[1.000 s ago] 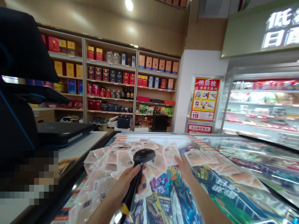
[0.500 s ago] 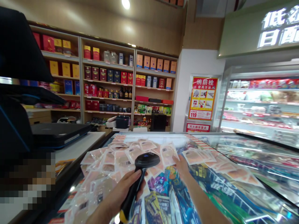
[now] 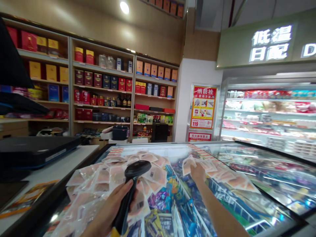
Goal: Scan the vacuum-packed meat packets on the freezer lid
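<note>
My left hand [image 3: 118, 200] is wrapped round the handle of a black barcode scanner [image 3: 137, 168], its head pointing away and to the right. With closed fingers, my right hand [image 3: 198, 171] pinches a flat clear plastic packet [image 3: 187, 166] at the near end of a row of similar packets [image 3: 232, 176]. The row lies on the glass top of a chest freezer. Left of the scanner and around it spreads a larger heap of the same packets [image 3: 98, 177], pale pinkish with small labels.
Colourful bagged goods [image 3: 160, 199] show through the freezer glass [image 3: 172, 148]. To the left, a counter [image 3: 84, 158] bears a black flat device [image 3: 37, 149] and an orange-and-black packet [image 3: 29, 197]. Shelves of boxes [image 3: 103, 79] and a lit refrigerated case [image 3: 266, 115] stand behind.
My right hand has carried the packet from beside the scanner to the row on the right. The view has turned slightly right. The scanner stays in my left hand.
</note>
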`<state>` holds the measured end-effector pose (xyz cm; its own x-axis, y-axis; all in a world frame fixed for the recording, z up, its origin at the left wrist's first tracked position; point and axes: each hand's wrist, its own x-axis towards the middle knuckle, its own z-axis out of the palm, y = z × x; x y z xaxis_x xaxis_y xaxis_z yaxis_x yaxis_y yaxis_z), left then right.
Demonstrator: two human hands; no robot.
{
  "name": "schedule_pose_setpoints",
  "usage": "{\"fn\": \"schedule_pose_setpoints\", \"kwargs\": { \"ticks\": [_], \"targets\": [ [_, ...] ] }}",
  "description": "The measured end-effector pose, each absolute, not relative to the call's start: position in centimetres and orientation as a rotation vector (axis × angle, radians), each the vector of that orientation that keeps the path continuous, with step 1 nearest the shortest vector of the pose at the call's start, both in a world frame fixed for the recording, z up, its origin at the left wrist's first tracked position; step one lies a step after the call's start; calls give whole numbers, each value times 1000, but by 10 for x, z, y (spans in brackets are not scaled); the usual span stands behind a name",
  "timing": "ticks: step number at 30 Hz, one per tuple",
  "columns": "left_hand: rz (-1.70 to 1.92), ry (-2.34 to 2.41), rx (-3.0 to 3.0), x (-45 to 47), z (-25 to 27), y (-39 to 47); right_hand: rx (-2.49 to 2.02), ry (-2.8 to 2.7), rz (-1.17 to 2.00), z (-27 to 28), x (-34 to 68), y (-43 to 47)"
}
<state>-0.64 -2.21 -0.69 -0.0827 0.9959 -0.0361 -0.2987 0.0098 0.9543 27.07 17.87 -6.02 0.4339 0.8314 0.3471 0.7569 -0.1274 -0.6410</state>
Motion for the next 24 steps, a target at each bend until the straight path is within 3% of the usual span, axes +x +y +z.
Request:
{"fn": "schedule_pose_setpoints", "kwargs": {
  "ticks": [6,13,20,24],
  "targets": [
    [1417,1060,889,-11,-7,-21,-2151,-1411,-232,-59,281,177],
    [1439,1063,880,-22,-5,-18,-2034,-1315,-323,-61,279,176],
    [1410,1070,886,-20,-3,-20,-1505,-1801,339,-65,192,172],
    [1385,1056,929,-20,-8,-19,-1380,-1920,504,-71,161,172]
  ]
}}
